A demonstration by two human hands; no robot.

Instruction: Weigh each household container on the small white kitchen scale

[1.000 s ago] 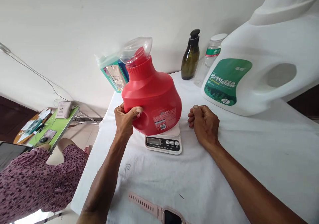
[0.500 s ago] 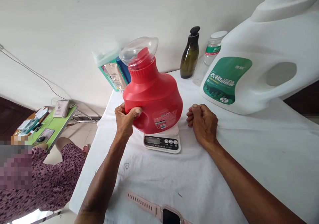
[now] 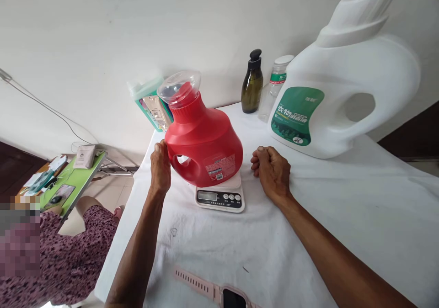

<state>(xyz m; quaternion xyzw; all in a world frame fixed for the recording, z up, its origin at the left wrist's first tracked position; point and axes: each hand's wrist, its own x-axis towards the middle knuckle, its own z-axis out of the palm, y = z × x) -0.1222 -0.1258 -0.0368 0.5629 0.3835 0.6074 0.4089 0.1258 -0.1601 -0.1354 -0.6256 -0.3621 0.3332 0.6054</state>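
Observation:
A red plastic jug (image 3: 209,136) with a side handle stands on a white digital kitchen scale (image 3: 219,203). Over its neck sits a clear plastic piece shaped like a cut bottle top (image 3: 181,86). My left hand (image 3: 160,168) is at the jug's left edge, just outside the handle. Its thumb is off the handle and the handle hole shows through; the other fingers are mostly hidden, and I cannot tell if it touches the jug. To the right of the scale, my right hand (image 3: 273,171) rests on the white cloth, fingers curled in, holding nothing.
A big white jug (image 3: 336,84) with a green label stands right, near a dark pump bottle (image 3: 252,86) and a clear bottle (image 3: 270,93). A teal container (image 3: 148,93) is behind left. A pink-strapped watch (image 3: 216,289) lies in front. Someone sits left by a green table (image 3: 73,177).
My left hand has let go of the red jug's handle and moved slightly left. The jug remains on the scale. My right hand stays curled. The view has shifted a little.

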